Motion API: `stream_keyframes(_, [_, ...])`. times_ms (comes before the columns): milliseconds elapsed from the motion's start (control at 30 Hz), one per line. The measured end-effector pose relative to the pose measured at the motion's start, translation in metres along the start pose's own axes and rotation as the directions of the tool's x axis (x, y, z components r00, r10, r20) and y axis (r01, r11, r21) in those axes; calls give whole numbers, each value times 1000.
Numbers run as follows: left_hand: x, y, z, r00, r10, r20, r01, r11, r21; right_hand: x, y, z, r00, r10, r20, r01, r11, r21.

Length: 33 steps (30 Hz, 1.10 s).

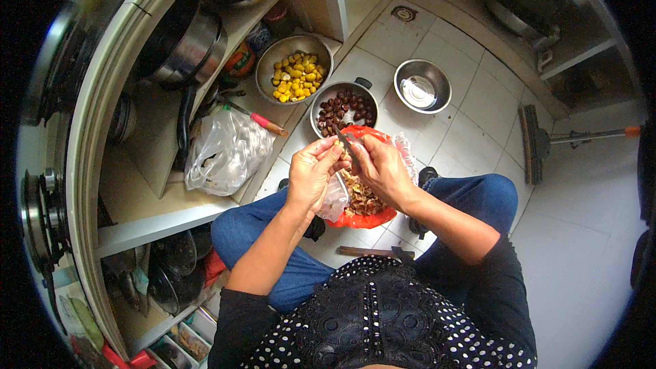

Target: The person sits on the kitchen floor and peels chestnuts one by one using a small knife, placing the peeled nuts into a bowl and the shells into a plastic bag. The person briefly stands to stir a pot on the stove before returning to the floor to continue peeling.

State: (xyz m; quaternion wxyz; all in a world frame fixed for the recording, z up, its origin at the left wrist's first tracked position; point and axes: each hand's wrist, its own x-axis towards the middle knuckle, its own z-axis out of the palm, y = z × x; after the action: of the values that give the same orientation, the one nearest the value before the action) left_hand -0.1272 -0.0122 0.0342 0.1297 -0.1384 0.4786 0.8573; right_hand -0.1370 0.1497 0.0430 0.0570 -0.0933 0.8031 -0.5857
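My left hand (313, 171) holds a pale, partly peeled chestnut (342, 149) between thumb and fingers. A dark-bladed knife (349, 149) is in my right hand (382, 166), its blade against the chestnut. Below both hands, brown shells (366, 196) fill a container lined with a red plastic bag (366, 221). Just beyond the hands stands a metal pan (313, 113) of dark brown chestnuts (341, 107). Yellow peeled chestnuts (299, 77) lie in a larger metal bowl (262, 74) behind it to the left. The knife handle is mostly hidden by my right hand.
An empty steel bowl (441, 69) stands on the tiled floor at the right. A clear plastic bag (230, 159) and a tool with a pink handle (264, 123) lie at the cabinet's edge. Pots (192, 46) stand on the shelf; a squeegee-like mop (535, 146) is at the right.
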Motion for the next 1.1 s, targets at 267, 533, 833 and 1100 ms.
stream_keyframes(267, [-5, 20, 12, 997, -47, 57, 52, 995, -85, 10, -9, -23, 994, 98, 47, -106, 977, 187])
stream_keyframes(533, [-19, 11, 3, 938, -142, 317, -89, 783, 616, 10, -16, -49, 996, -47, 75, 53, 995, -82])
stream_keyframes(833, [-13, 21, 8, 967, -127, 222, 58, 955, 292, 4, -11, -43, 978, 100, 183, -122, 986, 114])
stream_keyframes(1100, [-14, 17, 5, 976, -30, 216, -48, 936, 348, 2, -7, -36, 975, 70, 213, -94, 990, 107])
